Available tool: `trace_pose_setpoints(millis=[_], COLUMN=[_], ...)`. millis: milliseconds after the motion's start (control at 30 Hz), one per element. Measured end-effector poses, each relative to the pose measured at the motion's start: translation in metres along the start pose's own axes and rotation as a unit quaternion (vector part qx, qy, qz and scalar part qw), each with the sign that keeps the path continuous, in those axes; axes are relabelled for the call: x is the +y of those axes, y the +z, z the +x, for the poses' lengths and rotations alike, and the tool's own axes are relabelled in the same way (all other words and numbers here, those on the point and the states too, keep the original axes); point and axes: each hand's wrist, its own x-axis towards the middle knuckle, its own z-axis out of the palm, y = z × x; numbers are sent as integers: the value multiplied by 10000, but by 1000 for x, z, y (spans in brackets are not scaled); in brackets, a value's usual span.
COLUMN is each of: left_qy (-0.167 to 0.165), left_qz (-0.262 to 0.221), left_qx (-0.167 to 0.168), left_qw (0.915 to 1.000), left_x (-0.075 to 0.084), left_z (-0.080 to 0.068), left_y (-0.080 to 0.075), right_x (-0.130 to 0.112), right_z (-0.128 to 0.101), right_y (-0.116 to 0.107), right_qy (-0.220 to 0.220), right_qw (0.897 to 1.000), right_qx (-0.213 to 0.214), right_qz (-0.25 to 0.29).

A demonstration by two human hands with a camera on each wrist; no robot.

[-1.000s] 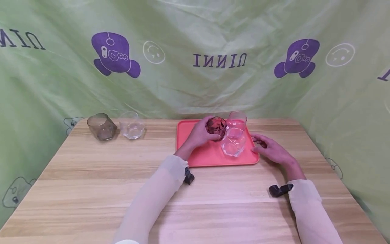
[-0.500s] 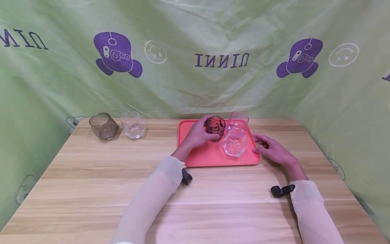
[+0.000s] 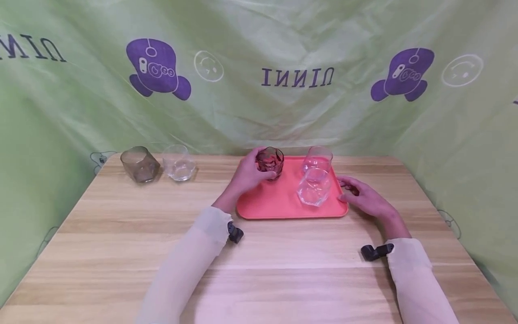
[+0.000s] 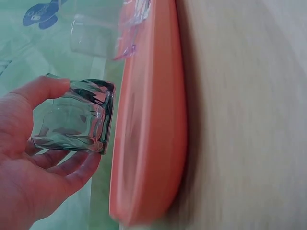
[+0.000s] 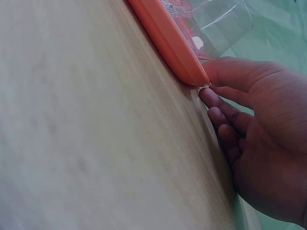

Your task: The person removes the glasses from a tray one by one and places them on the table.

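My left hand [image 3: 262,172] grips a dark faceted glass [image 3: 270,160] and holds it just above the back left corner of the orange tray [image 3: 279,202]. In the left wrist view the thumb and fingers [image 4: 72,167] wrap around the glass [image 4: 72,115], and its base is clear of the tray [image 4: 148,120]. Two clear glasses [image 3: 317,158] [image 3: 313,190] stand on the tray's right half. My right hand [image 3: 348,189] pinches the tray's right edge [image 5: 168,40], thumb on the rim and curled fingertips [image 5: 211,98] against its corner.
A grey glass [image 3: 139,164] and a clear glass [image 3: 178,163] stand at the back left of the wooden table [image 3: 121,252]. A green printed cloth [image 3: 259,90] hangs right behind the table. The table's edges lie close on the left and right.
My left hand has lifted the dark glass and carried it left and back, from beside the clear glasses to the tray's back left corner. The right hand stays at the tray's edge.
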Motion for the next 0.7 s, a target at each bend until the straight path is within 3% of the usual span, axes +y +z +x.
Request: trace_pose_setpoints(millis=[433,700], left_qy=[-78,-135], left_qz=[-81,-251], left_qx=[422,868], left_qw=[9990,9958], left_x=[-18,-28], left_z=[-4,-10], left_y=[-44,-68], right_x=[2,4], right_z=[2,4], right_y=[0,1], right_qy=[-13,79], right_qw=[10000,9999], right_qx=[-31,-51], right_qz=[-11,-56])
